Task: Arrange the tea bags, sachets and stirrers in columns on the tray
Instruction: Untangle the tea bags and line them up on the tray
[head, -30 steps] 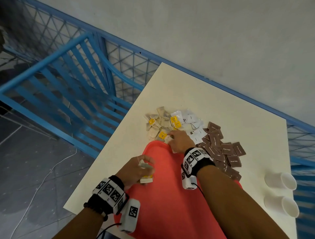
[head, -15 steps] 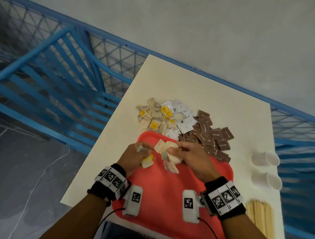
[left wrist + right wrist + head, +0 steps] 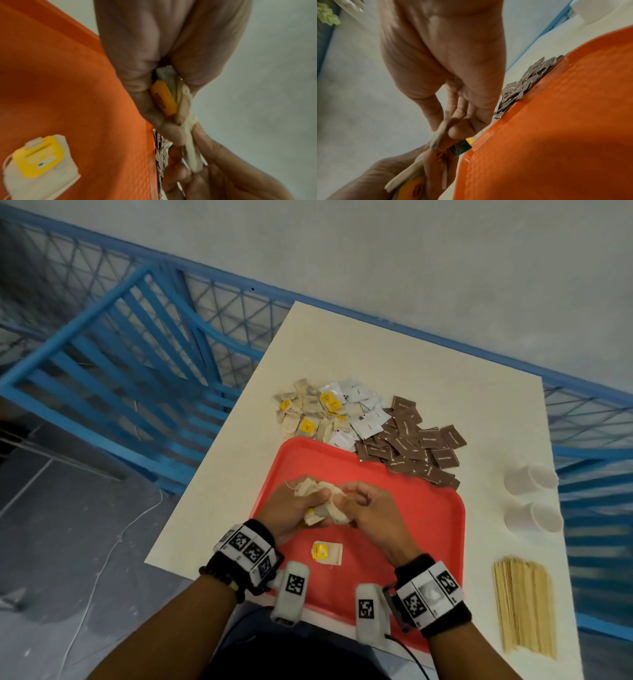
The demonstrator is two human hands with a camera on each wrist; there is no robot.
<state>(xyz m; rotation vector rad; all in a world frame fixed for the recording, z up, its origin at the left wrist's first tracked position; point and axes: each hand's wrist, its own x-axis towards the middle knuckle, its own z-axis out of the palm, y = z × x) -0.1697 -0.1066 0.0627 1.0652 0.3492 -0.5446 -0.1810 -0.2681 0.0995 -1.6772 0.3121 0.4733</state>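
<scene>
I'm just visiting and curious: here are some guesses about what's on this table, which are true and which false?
1. One tea bag lies alone on the tray. True.
2. The stirrers are already on the tray. False: they lie on the table, right of it.
3. Both hands hold a bunch of tea bags over the tray. True: left hand and right hand grip it together.
4. The brown sachets sit in neat columns. False: they are a loose pile beyond the tray.
5. Two cups stand upright. False: they lie on their sides.

Cream table point(image 3: 445, 378) bears red tray point(image 3: 428, 518), tea bags point(image 3: 308, 419), sachets point(image 3: 411, 443), stirrers point(image 3: 524, 607), cups point(image 3: 531, 481)
</scene>
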